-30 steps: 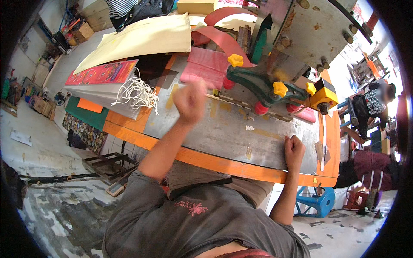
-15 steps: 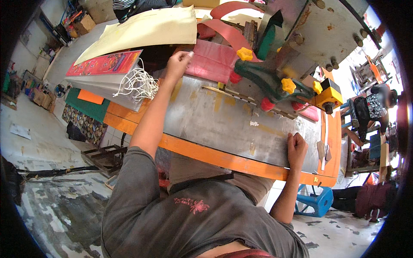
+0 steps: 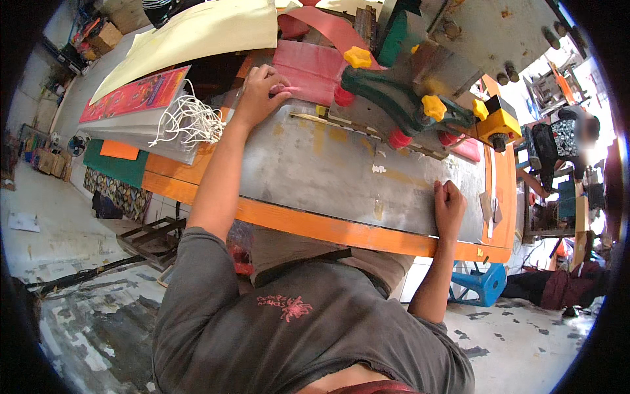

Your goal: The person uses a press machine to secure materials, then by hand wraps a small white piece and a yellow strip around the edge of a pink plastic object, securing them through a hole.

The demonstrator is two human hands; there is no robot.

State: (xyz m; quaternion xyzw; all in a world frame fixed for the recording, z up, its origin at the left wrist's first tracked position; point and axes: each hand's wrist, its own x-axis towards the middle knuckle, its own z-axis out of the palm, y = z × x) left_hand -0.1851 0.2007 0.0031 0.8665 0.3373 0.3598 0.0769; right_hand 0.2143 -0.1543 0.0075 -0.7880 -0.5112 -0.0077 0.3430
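Observation:
My left hand [image 3: 261, 95] is at the left end of a pink-red translucent sheet [image 3: 305, 69]. Its thumb and forefinger close on the sheet's near left corner. My right hand [image 3: 450, 207] rests as a loose fist on the grey metal plate [image 3: 315, 177], near its right side, with nothing visible in it. Beyond the plate stands a machine with a dark green frame [image 3: 387, 95], red feet and yellow star-shaped knobs [image 3: 434, 107]. The pink-red sheet runs back toward the machine, where a red strip [image 3: 328, 29] curls above it.
Left of my left arm lies a stack of printed red bags [image 3: 138, 95] with white cords [image 3: 187, 121], below a large cream sheet [image 3: 197, 39]. A yellow box-shaped unit [image 3: 500, 128] sits at the machine's right. A blue stool [image 3: 482, 284] stands below; another person [image 3: 564, 144] is at far right.
My left hand has come down onto the pink-red sheet's corner, from raised just left of it. My right fist stays on the plate. The whole view has shifted slightly.

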